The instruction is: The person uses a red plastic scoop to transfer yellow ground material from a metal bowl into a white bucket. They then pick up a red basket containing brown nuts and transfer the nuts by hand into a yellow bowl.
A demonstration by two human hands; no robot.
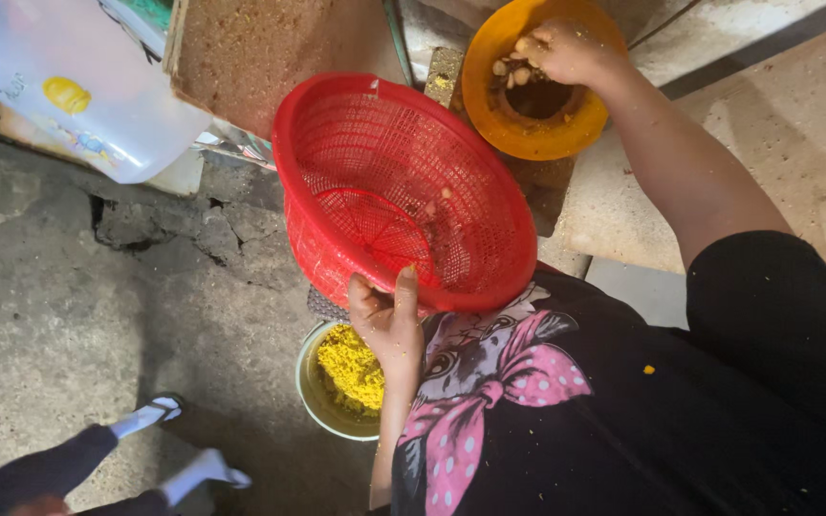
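My left hand (386,317) grips the near rim of a red plastic mesh basket (375,162), holding it tilted above a bowl. A few pale bits cling inside the basket. My right hand (558,48) reaches into an orange funnel-shaped hopper (489,115) at the top, fingers closed on several small pale pieces. Under the basket stands a pale green bowl (310,392) with yellow ground mash (348,368) inside.
A clear plastic jug (78,91) lies at the top left beside a brown board (260,48). The floor is rough grey concrete (59,306). Another person's feet in white sandals (184,449) stand at the bottom left. A light slab (795,134) lies at the right.
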